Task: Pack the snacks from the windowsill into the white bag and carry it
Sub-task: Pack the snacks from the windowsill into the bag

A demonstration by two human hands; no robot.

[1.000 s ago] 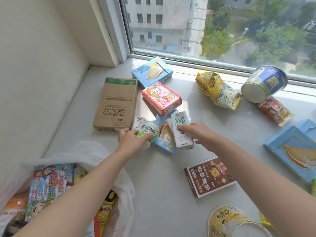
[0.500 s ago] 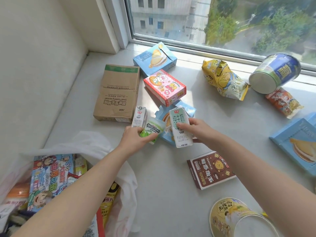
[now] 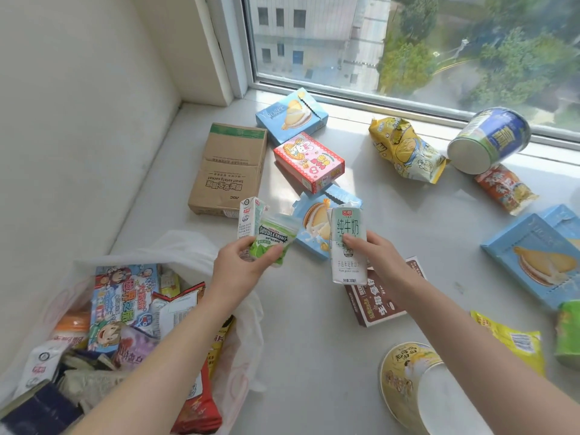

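Only the person's two arms show: the left forearm (image 3: 163, 356) and the right forearm (image 3: 470, 350) are both bare and smooth along their whole visible length, uncovered right to the wrists. The left hand (image 3: 241, 265) and the right hand (image 3: 373, 255) are bare as well, with slender fingers. The right forearm looks broader toward the lower corner, where the wide-angle lens stretches it; the nails are too small to judge.

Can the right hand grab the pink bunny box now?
Probably not yet. The right hand grips a milk carton, so its fingers are busy. The pink box lies just beyond with nothing on top.
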